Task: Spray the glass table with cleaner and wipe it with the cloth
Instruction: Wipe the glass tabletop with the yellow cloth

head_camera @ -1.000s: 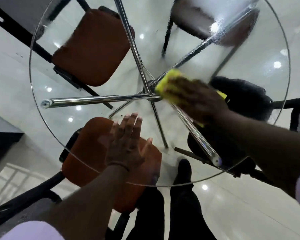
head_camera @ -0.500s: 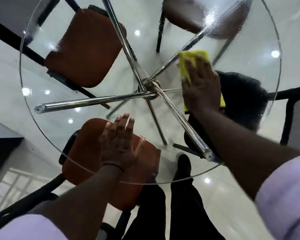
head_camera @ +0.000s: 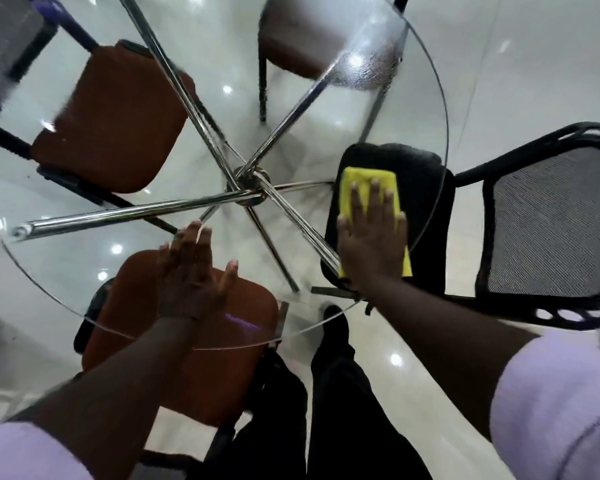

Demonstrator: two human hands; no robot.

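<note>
Glossy white floor tiles show through a round glass table [head_camera: 59,258], viewed from straight above by the person standing at its near edge. Under the glass, chrome legs [head_camera: 248,187] fan out from a central hub. Two orange chair seats [head_camera: 115,123] sit at upper left and lower centre, and a black chair seat [head_camera: 426,202] sits at the right.

The right hand [head_camera: 373,233] lies flat on a yellow cloth [head_camera: 368,181] at centre right of the frame. Its fingers are straight and spread, pressing the cloth onto the glass rather than gripping it. The cloth sits over the black seat, close to the table's right rim. The left hand [head_camera: 191,275] rests palm down on the glass at lower centre, fingers straight and thumb out, holding nothing. No spray bottle is in view.

This looks like the wiping step. A patch of beaded wet spray [head_camera: 364,64] remains on the glass at upper right. The next stroke probably needs to push the cloth up into that patch, keeping the palm flat and the pressure even, while the left hand braces.

Compared with half a second ago, the cloth has slid from beside the hub down and right toward the rim. The left hand has stayed in place.
</note>
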